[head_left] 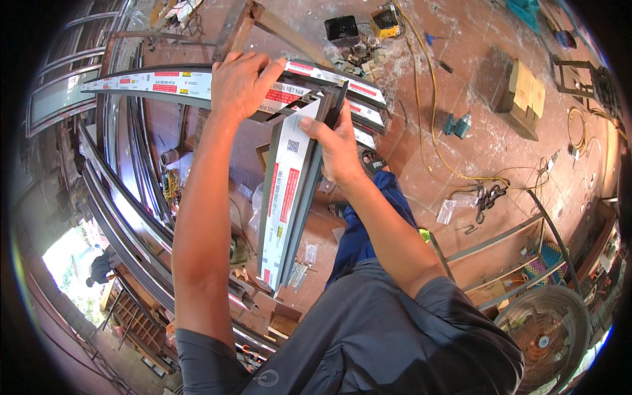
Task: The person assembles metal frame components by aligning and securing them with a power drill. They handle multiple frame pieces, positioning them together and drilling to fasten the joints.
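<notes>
Two metal frame profiles with white printed protective film meet at an angle in front of me. The long profile [146, 81] runs from left to right, and other film-covered profile ends [364, 113] lie beside it on the right. My left hand [241, 87] is closed over the long profile, fingers at its far edge. The other profile [280, 197] points back toward my body, its cut end against the long one. Around its far end my right hand [337, 146] is closed, thumb on the film and fingers behind, partly hidden.
Long dark profiles [128, 207] lie in rows on the left. A cardboard box [523, 102], a teal power tool [457, 125] and a yellow hose [434, 99] are on the tiled floor. A round fan [543, 341] stands at lower right. Another person [101, 266] is at far left.
</notes>
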### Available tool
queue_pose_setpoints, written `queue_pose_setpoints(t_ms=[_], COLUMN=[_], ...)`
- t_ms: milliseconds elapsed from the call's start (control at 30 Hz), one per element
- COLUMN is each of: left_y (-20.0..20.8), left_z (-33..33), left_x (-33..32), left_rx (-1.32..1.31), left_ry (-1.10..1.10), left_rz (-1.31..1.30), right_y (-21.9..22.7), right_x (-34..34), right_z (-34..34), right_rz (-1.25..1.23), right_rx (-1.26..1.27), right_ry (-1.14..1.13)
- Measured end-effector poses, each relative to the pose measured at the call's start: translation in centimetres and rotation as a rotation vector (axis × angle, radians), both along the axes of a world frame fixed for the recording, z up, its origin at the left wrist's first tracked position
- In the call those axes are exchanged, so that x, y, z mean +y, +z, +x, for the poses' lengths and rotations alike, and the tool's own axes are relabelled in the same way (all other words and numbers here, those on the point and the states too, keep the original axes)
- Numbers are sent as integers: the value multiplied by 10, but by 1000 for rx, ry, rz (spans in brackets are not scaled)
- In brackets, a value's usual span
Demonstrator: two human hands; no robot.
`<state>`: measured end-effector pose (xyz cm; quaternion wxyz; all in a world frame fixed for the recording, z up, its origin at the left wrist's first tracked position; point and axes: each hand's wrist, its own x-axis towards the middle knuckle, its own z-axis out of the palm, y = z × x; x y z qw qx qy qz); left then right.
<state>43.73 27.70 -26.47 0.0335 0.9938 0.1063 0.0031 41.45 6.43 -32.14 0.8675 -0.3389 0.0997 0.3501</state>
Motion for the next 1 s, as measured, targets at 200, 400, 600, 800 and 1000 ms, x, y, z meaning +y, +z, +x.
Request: queue_pose_setpoints(t_ms=[200, 400, 600, 800, 1000], left_y=[-2, 19, 30, 32, 33], left_z=[-2, -37, -137, -134, -137], left_x=[2, -36, -131, -132, -133], left_rx=[22, -266, -62, 102, 98], left_ry=[26, 8, 335, 393, 414], left_rz=[1, -188, -465, -557, -541], right_y=[5, -1, 1, -3, -11], right_x=[1, 2, 2, -3, -17], right_z=[1, 0, -1, -1, 18], right_rz=[16, 15, -2, -50, -891], right_rx=[62, 38, 37, 2, -709], right_ry=[28, 16, 15, 26, -93])
